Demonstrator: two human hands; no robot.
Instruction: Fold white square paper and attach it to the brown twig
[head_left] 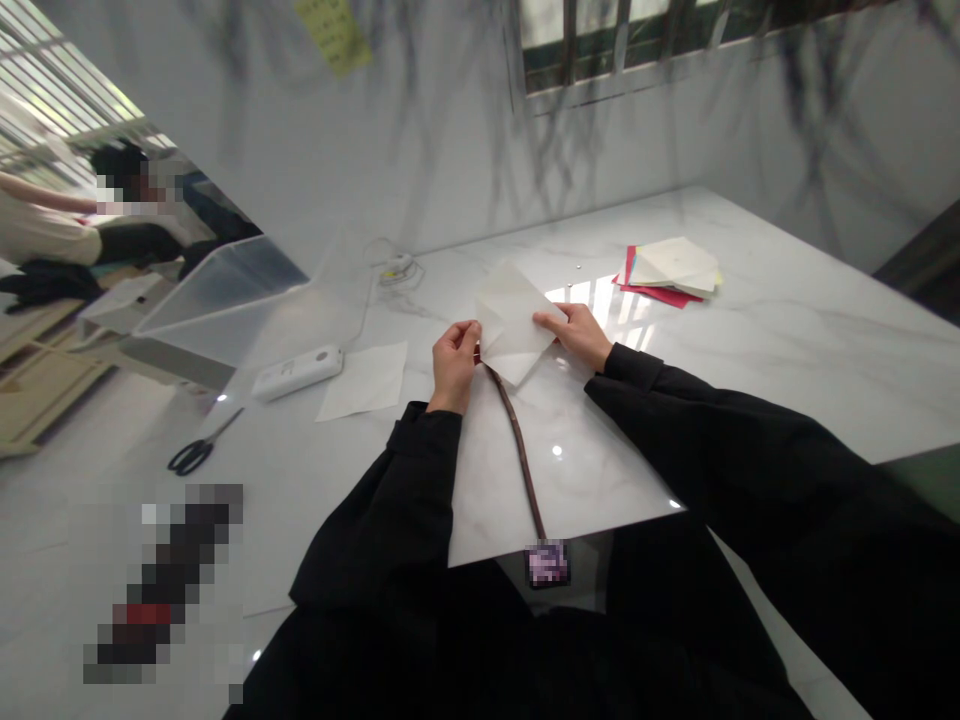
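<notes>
In the head view, a folded sheet of white paper (517,320) is held up above the marble-patterned table, with overlapping creased flaps. My left hand (454,365) pinches its left edge, and a small dark red bit shows beside those fingertips. On the right edge, my right hand (576,332) grips the paper with the thumb on top and the fingers hidden behind it. A brown cord (519,440) hangs from below the paper toward a small blurred tag (547,563) at the table's front edge. Left of my hands, a flat white sheet (365,380) lies on the table.
A pile of coloured and cream paper (673,268) lies at the back right. To the left are a white power strip (298,373), scissors (204,445) and a clear plastic bin (225,285). A cable (397,268) lies by the wall. Other people are at the far left.
</notes>
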